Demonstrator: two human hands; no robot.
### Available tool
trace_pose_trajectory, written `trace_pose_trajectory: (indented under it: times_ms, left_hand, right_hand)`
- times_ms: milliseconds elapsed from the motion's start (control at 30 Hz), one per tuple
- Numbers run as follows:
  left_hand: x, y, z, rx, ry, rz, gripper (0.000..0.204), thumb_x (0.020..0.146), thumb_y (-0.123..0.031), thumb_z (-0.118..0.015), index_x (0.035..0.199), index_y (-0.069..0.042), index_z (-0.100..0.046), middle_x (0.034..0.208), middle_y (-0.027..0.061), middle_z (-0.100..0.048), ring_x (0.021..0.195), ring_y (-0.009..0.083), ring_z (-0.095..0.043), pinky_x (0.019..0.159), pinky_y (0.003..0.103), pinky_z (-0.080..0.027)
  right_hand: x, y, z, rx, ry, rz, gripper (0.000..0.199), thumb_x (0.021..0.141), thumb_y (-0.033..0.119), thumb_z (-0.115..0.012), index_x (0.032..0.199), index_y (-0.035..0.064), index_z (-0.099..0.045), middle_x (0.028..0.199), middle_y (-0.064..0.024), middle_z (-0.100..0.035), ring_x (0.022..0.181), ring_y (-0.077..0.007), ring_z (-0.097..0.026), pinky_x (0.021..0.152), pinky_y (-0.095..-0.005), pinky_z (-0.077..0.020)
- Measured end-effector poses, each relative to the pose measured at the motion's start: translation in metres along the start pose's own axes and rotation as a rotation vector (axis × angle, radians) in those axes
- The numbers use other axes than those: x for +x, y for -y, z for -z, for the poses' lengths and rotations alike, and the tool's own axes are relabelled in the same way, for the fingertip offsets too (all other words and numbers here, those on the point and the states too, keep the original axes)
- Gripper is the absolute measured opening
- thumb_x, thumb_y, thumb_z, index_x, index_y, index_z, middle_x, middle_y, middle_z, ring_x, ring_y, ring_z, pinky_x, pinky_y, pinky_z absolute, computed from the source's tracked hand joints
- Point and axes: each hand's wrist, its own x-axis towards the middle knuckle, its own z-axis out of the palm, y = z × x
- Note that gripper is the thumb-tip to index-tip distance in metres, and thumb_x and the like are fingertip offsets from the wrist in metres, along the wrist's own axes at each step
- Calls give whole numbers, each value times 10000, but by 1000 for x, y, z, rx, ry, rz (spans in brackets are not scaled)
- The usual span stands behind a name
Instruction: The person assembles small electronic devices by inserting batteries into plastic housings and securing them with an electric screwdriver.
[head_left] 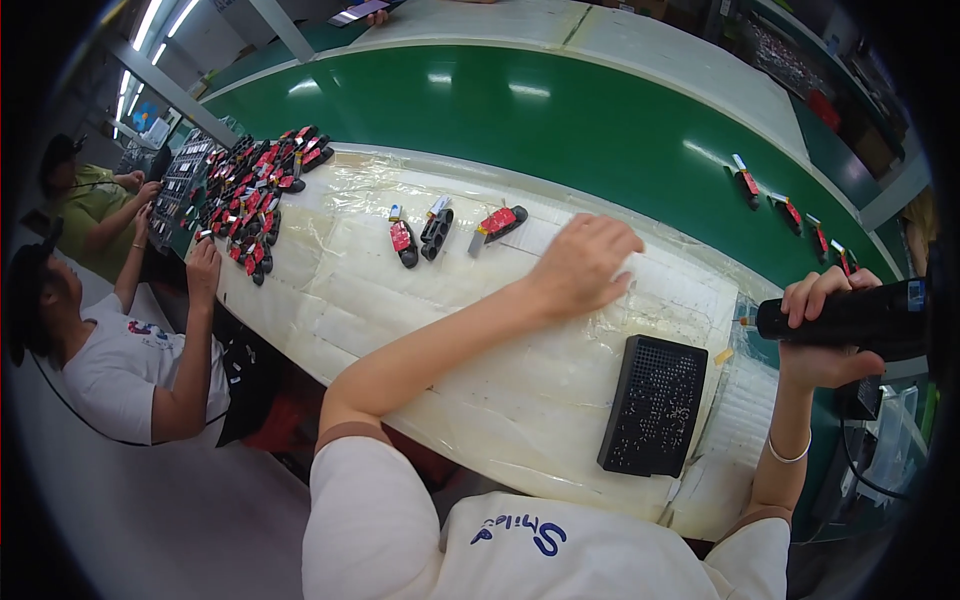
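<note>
My right hand (825, 325) is wrapped round a black electric screwdriver (850, 322), which lies nearly sideways with its thin bit pointing left. My left hand (588, 262) reaches over the middle of the table, fingers loosely bent and thumb apart, with nothing visible in it. To its left lies a black-and-red part (500, 222) with a pale strip. Farther left are another red-faced part (403, 243) and a black part (436, 232) showing its hollow side. A black perforated tray (655, 405) with many small screws sits between my forearms.
A heap of red-and-black parts (250, 195) covers the table's left end, where two people sit. Several such parts (788, 212) lie on the green belt (600, 110) along the far side. The table (480, 350) has a taped, whitish cover. A black cable hangs at right.
</note>
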Motion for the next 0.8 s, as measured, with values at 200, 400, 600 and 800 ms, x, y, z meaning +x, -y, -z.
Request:
trace_pose_trajectory:
  times_ms: [200,400,600,800]
  left_hand:
    - [65,-10,-59,-150,15,-57,253,730,-110,-649,966,-66,-569,994,73,-577,1000,247,-534,876,366,-401]
    - [138,37,-99,-16,-82,-94,346,714,26,-576,1038,-98,-567,1130,47,-566,1115,240,-499,902,381,-393]
    - [201,45,-139,76,-42,-300,421,741,-2,-573,1146,-115,-547,1210,40,-544,1178,233,-462,995,396,-336]
    - [209,31,-139,-8,327,-130,304,755,-91,-629,1059,-94,-632,974,77,-629,986,231,-581,953,371,-381]
  right_hand:
    - [6,9,3,26,-25,70,930,653,875,-378,1105,63,-336,661,-62,-439,491,-141,-454,482,-274,-409]
    - [18,17,3,93,-35,192,912,654,866,-371,1074,57,-343,621,-89,-461,458,-165,-458,444,-289,-422]
    - [24,30,16,103,-78,251,932,645,883,-318,1074,55,-337,628,-95,-470,463,-165,-462,453,-281,-423]
    - [25,28,17,121,-83,231,941,636,889,-312,1081,60,-342,629,-98,-485,462,-166,-473,451,-281,-431]
